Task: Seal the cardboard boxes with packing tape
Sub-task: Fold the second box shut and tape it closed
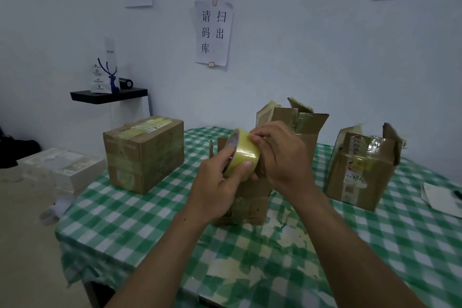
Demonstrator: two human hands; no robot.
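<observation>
A roll of yellowish clear packing tape [243, 152] is held up over the table's middle. My left hand [220, 182] grips the roll from below, thumb on its outer face. The fingertips of my right hand [280, 155] press on the roll's top edge. Right behind the hands stands a small open cardboard box [250, 204], mostly hidden. A taller box [300, 122] with raised flaps stands behind it. Another open-flapped box [360, 167] sits at the right. A closed, taped box [143, 152] rests at the table's left corner.
The table carries a green-and-white checked cloth [140, 217], worn in patches near the front. A white paper with a dark pen [442, 197] lies at the right edge. A white box [62, 167] sits on the floor at left, below a black wall shelf [110, 95].
</observation>
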